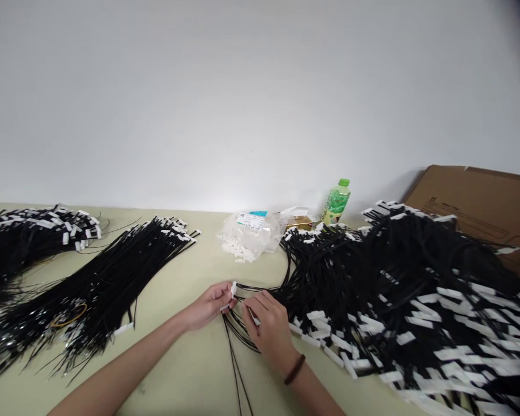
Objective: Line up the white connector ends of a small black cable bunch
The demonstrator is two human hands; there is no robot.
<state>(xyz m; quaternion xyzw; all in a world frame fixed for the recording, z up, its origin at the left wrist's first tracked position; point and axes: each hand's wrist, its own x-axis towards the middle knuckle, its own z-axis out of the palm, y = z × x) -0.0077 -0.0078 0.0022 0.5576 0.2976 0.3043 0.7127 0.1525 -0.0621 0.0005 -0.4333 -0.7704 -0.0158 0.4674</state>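
My left hand point(216, 303) pinches a small white connector point(233, 289) with black wires running from it to the right. Just right of it, my right hand point(266, 319) has its fingers curled at the black wires point(238, 329), with a bit of white showing by its fingers; exactly what it grips is hidden. Two loose wires hang from between the hands toward the near edge. Beside my right hand spreads a big heap of black wires with white connectors point(351, 289).
A bundle of black cables point(117, 271) and another heap point(17, 248) lie at left. Behind my hands sits a clear plastic bag point(253, 234) of white pieces. A green-capped bottle point(335, 202) stands near the wall, and a cardboard box point(481, 202) is at far right.
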